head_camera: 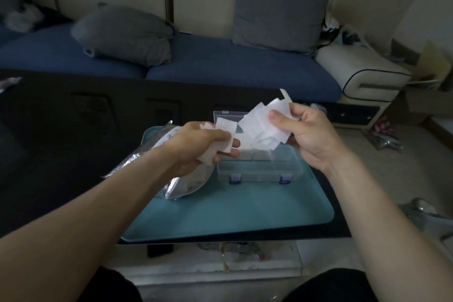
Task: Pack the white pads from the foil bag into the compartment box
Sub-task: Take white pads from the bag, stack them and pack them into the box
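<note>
A clear plastic compartment box [259, 170] with blue latches stands open on a teal mat [232, 213]. White pads lie in its back compartments. My right hand [311, 140] pinches a fanned bunch of white pads [262, 122] above the box. My left hand [196, 147] grips a few more white pads [224, 132] just left of the box. The silver foil bag [176, 184] lies on the mat's left part, partly hidden under my left forearm.
The mat lies on a dark table [73, 135] that runs off to the left. Behind it stands a blue sofa [220, 61] with grey cushions. Cardboard and clutter sit on the floor at right [387, 140]. Items lie on a lower shelf below the table's near edge.
</note>
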`<state>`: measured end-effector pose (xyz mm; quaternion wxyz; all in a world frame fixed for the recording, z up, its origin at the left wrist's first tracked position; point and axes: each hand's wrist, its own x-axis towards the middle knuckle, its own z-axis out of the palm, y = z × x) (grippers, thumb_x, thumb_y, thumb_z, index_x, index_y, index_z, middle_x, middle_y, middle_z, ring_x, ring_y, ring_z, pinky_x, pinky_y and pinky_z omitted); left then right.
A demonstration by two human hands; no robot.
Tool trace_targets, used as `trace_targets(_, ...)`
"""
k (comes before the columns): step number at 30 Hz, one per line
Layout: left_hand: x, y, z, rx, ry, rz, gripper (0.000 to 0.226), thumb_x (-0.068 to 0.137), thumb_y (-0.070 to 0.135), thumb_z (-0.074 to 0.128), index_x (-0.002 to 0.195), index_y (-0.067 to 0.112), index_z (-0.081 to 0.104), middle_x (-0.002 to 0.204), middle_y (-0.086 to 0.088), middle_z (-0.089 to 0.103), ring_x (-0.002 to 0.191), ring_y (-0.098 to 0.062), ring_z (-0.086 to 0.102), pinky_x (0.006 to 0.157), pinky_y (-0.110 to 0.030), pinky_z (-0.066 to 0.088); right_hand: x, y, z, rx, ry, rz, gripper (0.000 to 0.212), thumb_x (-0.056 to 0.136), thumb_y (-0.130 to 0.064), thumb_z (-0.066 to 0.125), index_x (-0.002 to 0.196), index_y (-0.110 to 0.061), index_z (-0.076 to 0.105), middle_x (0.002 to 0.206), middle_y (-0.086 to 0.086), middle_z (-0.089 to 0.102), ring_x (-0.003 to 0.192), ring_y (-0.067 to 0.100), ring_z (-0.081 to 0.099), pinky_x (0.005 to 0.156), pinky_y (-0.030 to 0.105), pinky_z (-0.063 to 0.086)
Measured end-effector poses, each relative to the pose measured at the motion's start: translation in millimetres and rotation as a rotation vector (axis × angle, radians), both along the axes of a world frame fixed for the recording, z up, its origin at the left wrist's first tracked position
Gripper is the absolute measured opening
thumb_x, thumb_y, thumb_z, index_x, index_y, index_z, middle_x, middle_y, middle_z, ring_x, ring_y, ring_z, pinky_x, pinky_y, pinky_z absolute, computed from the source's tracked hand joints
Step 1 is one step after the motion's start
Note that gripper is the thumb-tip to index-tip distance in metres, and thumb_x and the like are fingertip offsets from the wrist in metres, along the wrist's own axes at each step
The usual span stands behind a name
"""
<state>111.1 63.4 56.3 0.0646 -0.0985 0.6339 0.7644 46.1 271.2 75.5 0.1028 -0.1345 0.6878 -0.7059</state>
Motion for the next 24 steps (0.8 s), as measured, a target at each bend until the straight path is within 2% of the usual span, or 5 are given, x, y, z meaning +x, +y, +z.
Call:
trace_targets(4, 6.3, 5.5, 2.0, -0.013, 0.024, -0.150, 0.014, 0.095, -0.004, 0.051, 0.107, 0.000, 0.057, 0.074, -0.011, 0.069, 0.059, -0.021, 0.065, 0.043, -0.025, 0.042, 8.6, -5.0, 1.3, 0.028, 0.022, 0.229, 0.027, 0.067, -0.013, 0.077, 0.093, -0.009, 0.071, 0.093, 0.003, 0.077, 0.087, 0.017, 0.073, 0.076, 0.030, 0.061)
trace_targets(7, 8.8, 11.4, 6.3, 0.110, 0.014, -0.264, 0.020, 0.099, 0.009, 0.045, 0.108, 0.006, 0.063, 0.086, -0.014, 0.064, 0.066, -0.024, 0.059, 0.046, -0.028, 0.045, 13.0, -13.1, -0.6, 0.128, 0.122, 0.222, 0.028, 0.062, -0.016, 0.083, 0.088, -0.011, 0.072, 0.089, 0.002, 0.077, 0.082, 0.014, 0.072, 0.072, 0.027, 0.058)
trace_targets(12, 9.9, 11.4, 10.5, 0.261, -0.031, -0.366, 0.054, 0.098, 0.042, 0.045, 0.135, 0.006, 0.055, 0.107, -0.019, 0.063, 0.081, -0.032, 0.062, 0.046, -0.028, 0.045, 14.2, -19.9, -4.1, 0.165, 0.163, 0.106, 0.037, 0.057, -0.025, 0.089, 0.084, -0.009, 0.072, 0.087, 0.003, 0.077, 0.080, 0.017, 0.073, 0.065, 0.032, 0.061)
trace_targets(18, 6.2, 6.0, -1.3, 0.148, 0.050, -0.309, 0.057, 0.092, 0.021, 0.065, 0.136, -0.009, 0.045, 0.099, -0.019, 0.062, 0.071, -0.024, 0.062, 0.042, -0.021, 0.039, 7.4, -12.9, -7.0, 0.149, 0.080, 0.131, 0.016, 0.082, -0.022, 0.073, 0.094, -0.012, 0.075, 0.093, 0.004, 0.078, 0.084, 0.016, 0.073, 0.077, 0.031, 0.060)
trace_targets(24, 8.5, 8.2, -1.1, 0.101, 0.065, -0.307, 0.048, 0.085, 0.018, 0.073, 0.125, -0.004, 0.057, 0.085, -0.009, 0.067, 0.068, -0.018, 0.064, 0.052, -0.023, 0.042, 11.3, -9.6, 0.1, 0.246, 0.145, 0.026, 0.032, 0.061, -0.021, 0.091, 0.084, -0.007, 0.075, 0.080, 0.000, 0.077, 0.072, 0.011, 0.073, 0.063, 0.026, 0.058)
